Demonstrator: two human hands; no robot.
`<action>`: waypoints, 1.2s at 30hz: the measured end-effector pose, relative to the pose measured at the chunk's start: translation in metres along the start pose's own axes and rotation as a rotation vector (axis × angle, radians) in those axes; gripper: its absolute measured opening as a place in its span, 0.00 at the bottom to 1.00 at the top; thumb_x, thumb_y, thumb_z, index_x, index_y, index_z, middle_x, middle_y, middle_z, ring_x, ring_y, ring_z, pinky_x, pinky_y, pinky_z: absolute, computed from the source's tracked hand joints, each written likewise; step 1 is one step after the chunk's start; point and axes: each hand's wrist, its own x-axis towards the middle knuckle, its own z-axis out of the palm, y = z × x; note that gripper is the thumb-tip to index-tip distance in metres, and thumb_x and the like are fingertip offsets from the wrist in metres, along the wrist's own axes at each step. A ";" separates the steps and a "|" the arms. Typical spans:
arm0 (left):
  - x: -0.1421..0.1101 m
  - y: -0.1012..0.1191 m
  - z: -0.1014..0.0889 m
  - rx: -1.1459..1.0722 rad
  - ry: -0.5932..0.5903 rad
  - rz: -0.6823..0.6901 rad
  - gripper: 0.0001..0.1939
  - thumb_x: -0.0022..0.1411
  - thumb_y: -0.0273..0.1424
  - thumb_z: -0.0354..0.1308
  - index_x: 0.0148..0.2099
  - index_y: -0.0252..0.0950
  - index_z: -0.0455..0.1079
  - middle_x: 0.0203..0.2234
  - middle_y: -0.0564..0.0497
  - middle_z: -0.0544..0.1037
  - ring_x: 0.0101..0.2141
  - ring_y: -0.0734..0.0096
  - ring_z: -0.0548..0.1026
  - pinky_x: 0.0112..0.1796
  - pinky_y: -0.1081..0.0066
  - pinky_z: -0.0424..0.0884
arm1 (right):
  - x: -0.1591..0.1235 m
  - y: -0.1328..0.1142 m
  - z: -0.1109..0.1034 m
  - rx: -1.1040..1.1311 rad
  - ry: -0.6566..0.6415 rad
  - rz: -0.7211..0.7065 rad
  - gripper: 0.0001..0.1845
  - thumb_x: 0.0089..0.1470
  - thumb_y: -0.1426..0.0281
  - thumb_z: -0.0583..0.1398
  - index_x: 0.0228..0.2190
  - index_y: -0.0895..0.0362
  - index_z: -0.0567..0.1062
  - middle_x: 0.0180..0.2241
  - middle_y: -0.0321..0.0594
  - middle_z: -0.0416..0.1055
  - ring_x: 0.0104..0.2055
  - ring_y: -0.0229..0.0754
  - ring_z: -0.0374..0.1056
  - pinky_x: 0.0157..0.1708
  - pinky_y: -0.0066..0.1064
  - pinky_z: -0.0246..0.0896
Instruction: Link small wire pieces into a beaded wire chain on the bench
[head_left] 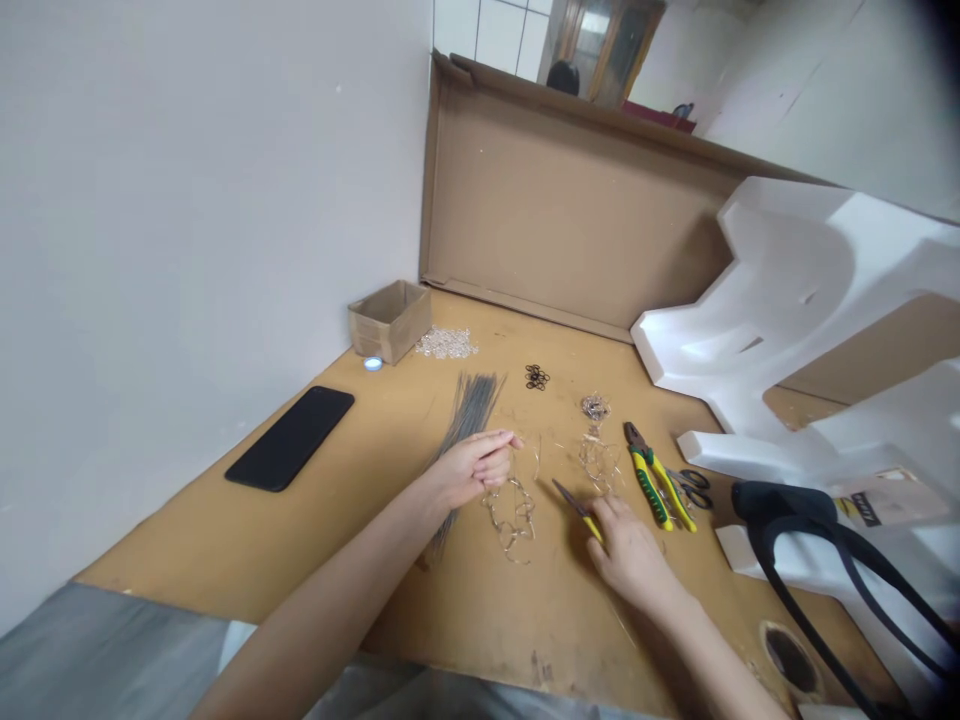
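My left hand (476,466) rests on the brown table (322,540), fingers pinched on the top of a chain of bent wire links (512,510) that lies between my hands. My right hand (628,552) is closed round small yellow-handled pliers (576,505), their tip pointing left towards the chain. A bundle of thin straight wires (469,420) lies under and behind my left wrist. A second heap of wire pieces (598,450) sits just beyond my right hand.
Larger yellow-green pliers (654,480) and scissors (694,488) lie right of the wire. Black rings (536,377), clear beads (447,343), a small cardboard box (390,318) and a black phone (291,437) are farther back. Cardboard sheet (555,210), white foam (810,300), black bag (810,540) at right.
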 end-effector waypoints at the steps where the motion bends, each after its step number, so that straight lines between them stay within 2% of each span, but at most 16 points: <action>1: 0.000 0.000 0.000 -0.015 -0.006 -0.007 0.11 0.63 0.28 0.47 0.34 0.30 0.69 0.08 0.63 0.47 0.12 0.84 0.45 0.17 0.79 0.47 | 0.001 -0.002 -0.004 0.101 0.002 0.022 0.12 0.45 0.77 0.53 0.35 0.58 0.66 0.35 0.43 0.65 0.37 0.45 0.63 0.38 0.35 0.57; 4: 0.000 0.001 -0.001 -0.080 -0.027 -0.039 0.12 0.63 0.28 0.45 0.34 0.30 0.70 0.08 0.63 0.46 0.12 0.84 0.45 0.17 0.80 0.47 | 0.005 -0.009 -0.014 0.507 -0.118 0.010 0.05 0.54 0.70 0.50 0.34 0.56 0.64 0.29 0.37 0.65 0.32 0.40 0.63 0.34 0.31 0.58; 7: 0.001 0.001 -0.002 -0.152 -0.048 -0.077 0.14 0.64 0.28 0.44 0.35 0.30 0.70 0.09 0.63 0.44 0.12 0.84 0.44 0.17 0.80 0.47 | 0.011 -0.019 -0.018 0.752 -0.267 -0.060 0.08 0.56 0.66 0.50 0.34 0.56 0.66 0.26 0.34 0.64 0.30 0.38 0.63 0.31 0.29 0.58; 13: 0.001 -0.001 -0.004 -0.163 -0.041 -0.118 0.13 0.64 0.28 0.45 0.34 0.29 0.69 0.09 0.63 0.45 0.12 0.84 0.45 0.17 0.80 0.48 | 0.026 -0.034 -0.021 0.580 -0.188 -0.144 0.09 0.55 0.68 0.52 0.32 0.58 0.70 0.26 0.36 0.67 0.29 0.38 0.62 0.30 0.27 0.56; 21: 0.001 -0.001 -0.004 -0.088 -0.022 -0.073 0.10 0.62 0.28 0.48 0.34 0.30 0.69 0.08 0.63 0.46 0.12 0.85 0.44 0.17 0.80 0.47 | 0.029 -0.040 -0.030 0.411 -0.160 -0.197 0.08 0.54 0.72 0.52 0.29 0.58 0.71 0.25 0.36 0.69 0.26 0.36 0.62 0.27 0.25 0.54; 26: 0.001 -0.001 -0.005 -0.112 -0.026 -0.116 0.11 0.63 0.28 0.47 0.34 0.29 0.69 0.08 0.63 0.47 0.12 0.85 0.45 0.17 0.81 0.47 | 0.030 -0.034 -0.027 0.478 -0.195 -0.211 0.08 0.52 0.73 0.52 0.31 0.57 0.71 0.24 0.34 0.67 0.24 0.35 0.59 0.24 0.25 0.52; 36: 0.004 -0.005 -0.007 -0.271 -0.046 -0.228 0.15 0.65 0.26 0.42 0.33 0.28 0.69 0.08 0.63 0.46 0.11 0.84 0.45 0.16 0.81 0.48 | 0.033 -0.033 -0.018 0.598 -0.203 -0.232 0.08 0.53 0.72 0.52 0.30 0.58 0.72 0.25 0.34 0.67 0.27 0.36 0.61 0.28 0.25 0.55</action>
